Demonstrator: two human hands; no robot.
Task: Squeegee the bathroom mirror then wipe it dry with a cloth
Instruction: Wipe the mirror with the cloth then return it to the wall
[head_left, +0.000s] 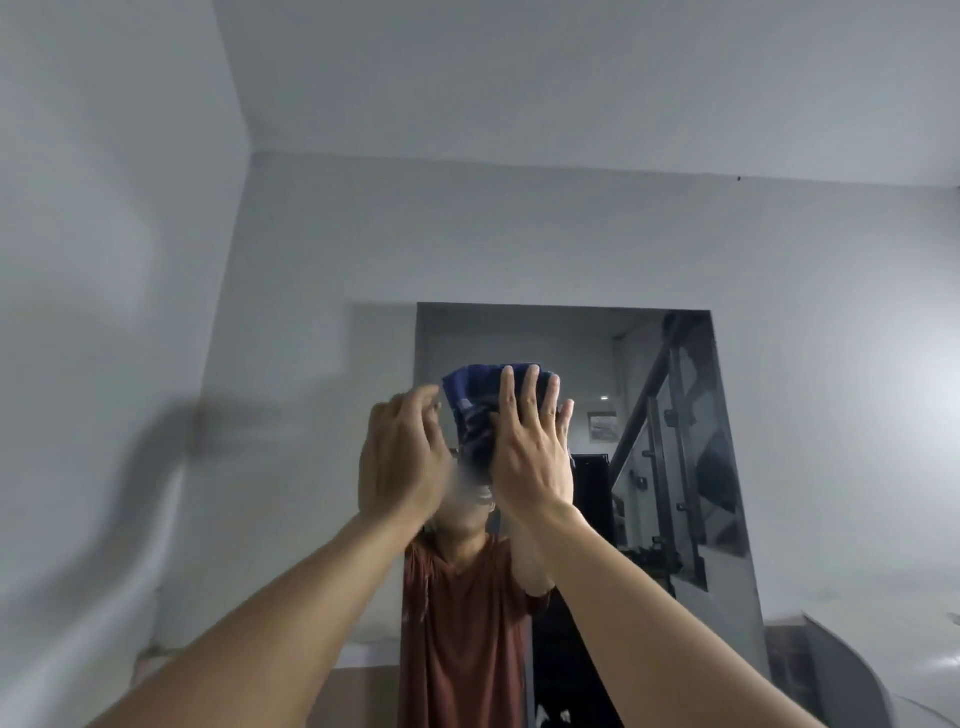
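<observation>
A tall frameless mirror (670, 364) hangs on the white wall ahead. A dark blue cloth (470, 402) is pressed against its upper left part. My right hand (530, 447) lies flat on the cloth with fingers spread and pointing up. My left hand (402, 457) is beside it, fingers curled at the cloth's left edge, slightly blurred. The mirror reflects a person in a reddish-brown shirt, whose upper part is hidden behind my hands. No squeegee is in view.
White walls and ceiling surround the mirror, with a corner at the left (244, 260). A curved white basin edge (852, 670) shows at the lower right. The mirror reflects a staircase with a glass railing (670, 467).
</observation>
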